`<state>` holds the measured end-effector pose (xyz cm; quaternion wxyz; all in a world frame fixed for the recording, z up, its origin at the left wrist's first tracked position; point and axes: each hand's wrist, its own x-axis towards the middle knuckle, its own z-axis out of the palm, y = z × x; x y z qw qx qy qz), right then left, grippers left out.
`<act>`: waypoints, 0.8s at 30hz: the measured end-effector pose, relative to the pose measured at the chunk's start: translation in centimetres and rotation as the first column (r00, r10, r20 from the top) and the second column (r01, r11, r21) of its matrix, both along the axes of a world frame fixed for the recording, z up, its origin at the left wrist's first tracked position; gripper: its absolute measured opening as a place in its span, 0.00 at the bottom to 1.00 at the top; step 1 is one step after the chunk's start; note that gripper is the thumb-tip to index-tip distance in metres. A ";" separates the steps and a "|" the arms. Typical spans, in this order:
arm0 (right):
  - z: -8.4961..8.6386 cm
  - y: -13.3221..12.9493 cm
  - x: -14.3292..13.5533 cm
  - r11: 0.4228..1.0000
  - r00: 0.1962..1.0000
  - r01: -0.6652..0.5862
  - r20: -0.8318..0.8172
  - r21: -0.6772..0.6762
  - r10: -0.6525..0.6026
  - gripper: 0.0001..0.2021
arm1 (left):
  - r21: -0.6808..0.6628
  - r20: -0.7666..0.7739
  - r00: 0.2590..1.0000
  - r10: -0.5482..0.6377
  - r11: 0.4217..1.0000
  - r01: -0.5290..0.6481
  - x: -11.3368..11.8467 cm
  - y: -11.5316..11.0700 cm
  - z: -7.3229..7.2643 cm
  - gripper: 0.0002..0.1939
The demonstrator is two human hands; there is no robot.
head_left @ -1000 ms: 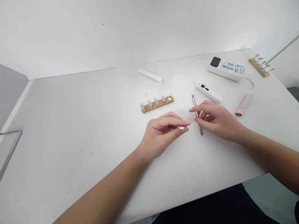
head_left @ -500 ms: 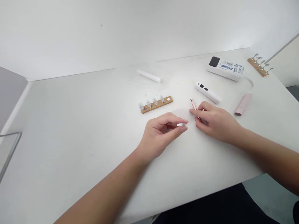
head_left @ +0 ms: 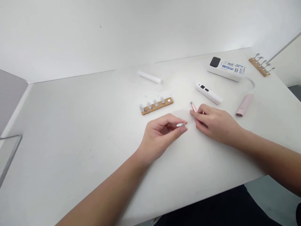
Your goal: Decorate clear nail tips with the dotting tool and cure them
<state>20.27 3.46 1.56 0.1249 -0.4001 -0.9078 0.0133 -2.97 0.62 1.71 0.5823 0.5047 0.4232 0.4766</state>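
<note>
My left hand (head_left: 161, 136) pinches a small glossy whitish nail tip (head_left: 181, 125) between thumb and fingers. Just right of it, my right hand (head_left: 215, 122) is closed around a slim pink dotting tool (head_left: 193, 107), whose silver ball end points up and away. The two hands are close but apart, and the tool's ball end is not touching the nail tip. Beyond my left hand lies a wooden nail stand (head_left: 157, 106) with several clear nail tips on it and a white round spot at its right end.
Behind the hands lie a white tube (head_left: 150, 77) and a white handheld device (head_left: 208, 94) with dark buttons. Farther right are a white box-shaped device (head_left: 226, 69), a pink cylindrical handpiece (head_left: 245, 105) and a second nail stand (head_left: 259, 67). A metal-edged frame (head_left: 11, 157) is at far left.
The dotting tool has tipped slightly to the left in my right hand, and less of its lower part shows. My left hand keeps its pinch on the nail tip. The view has shifted slightly.
</note>
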 end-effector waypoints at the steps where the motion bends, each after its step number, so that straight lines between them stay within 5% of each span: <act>1: 0.0 0.0 0.0 1.000 1.000 0.001 -0.002 -0.005 -0.001 0.17 | -0.001 0.001 1.000 0.000 1.000 0.000 0.0 0.0 0.0 0.03; 9: 1.2 1.0 0.6 0.985 0.961 0.137 -0.228 -0.105 -0.158 0.19 | -0.032 0.004 1.000 -0.011 0.999 0.011 0.0 0.0 0.0 0.03; 17: 1.1 4.4 4.3 0.881 0.881 0.472 -0.020 -0.025 -0.472 0.28 | -0.049 0.002 0.999 -0.048 0.998 0.048 -0.2 -0.1 -0.2 0.04; 21: 0.1 5.6 5.0 0.873 0.879 0.476 0.046 -0.105 -0.474 0.20 | -0.046 0.000 0.998 -0.057 0.997 0.057 -0.3 -0.2 -0.2 0.05; 24: 0.7 5.7 4.8 0.884 0.886 0.444 -0.080 -0.143 -0.458 0.14 | -0.067 -0.015 0.999 -0.051 0.997 0.050 -0.2 -0.1 0.0 0.04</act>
